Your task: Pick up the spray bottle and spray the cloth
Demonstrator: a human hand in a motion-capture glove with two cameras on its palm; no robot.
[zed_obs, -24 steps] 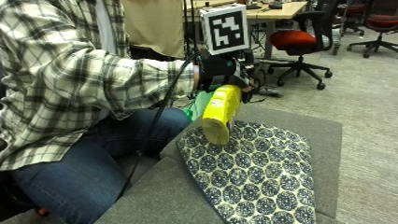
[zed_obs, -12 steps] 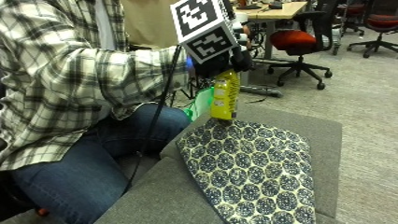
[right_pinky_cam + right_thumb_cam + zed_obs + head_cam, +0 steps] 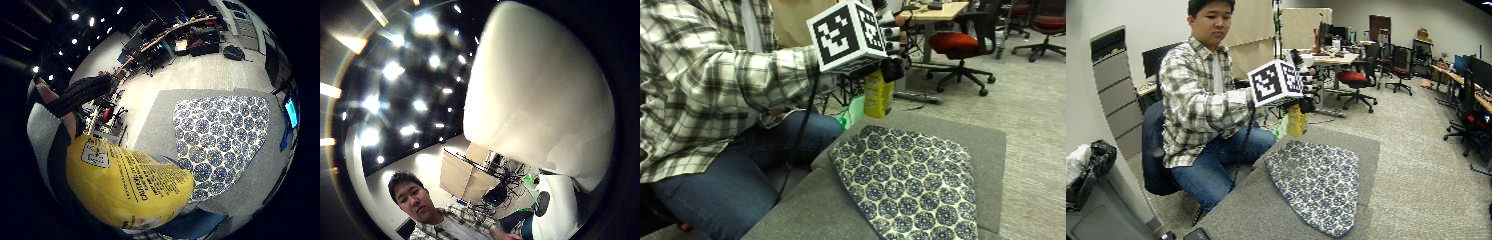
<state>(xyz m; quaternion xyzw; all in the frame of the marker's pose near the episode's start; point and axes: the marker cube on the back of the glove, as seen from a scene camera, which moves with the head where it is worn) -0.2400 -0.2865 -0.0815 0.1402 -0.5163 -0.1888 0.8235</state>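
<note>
Red office chair (image 3: 959,42) behind grey table (image 3: 986,145).

The plastic spray bottle (image 3: 878,97) has a yellow body, with dark printed text and a small white label on it, seen in the little finger side palm view (image 3: 125,182). The hand (image 3: 891,69) that grips it wears a black glove. The flat cloth (image 3: 909,182) has a cream ground covered with dark blue round flower-like medallions, repeated in rows. It lies on a plain grey fabric surface (image 3: 973,142) and reaches toward its near edge. The person's shirt (image 3: 706,85) is a check of white, grey and dark lines, and the trousers (image 3: 726,185) are blue denim. The office chair (image 3: 959,42) behind has a red seat on a black frame.
</note>
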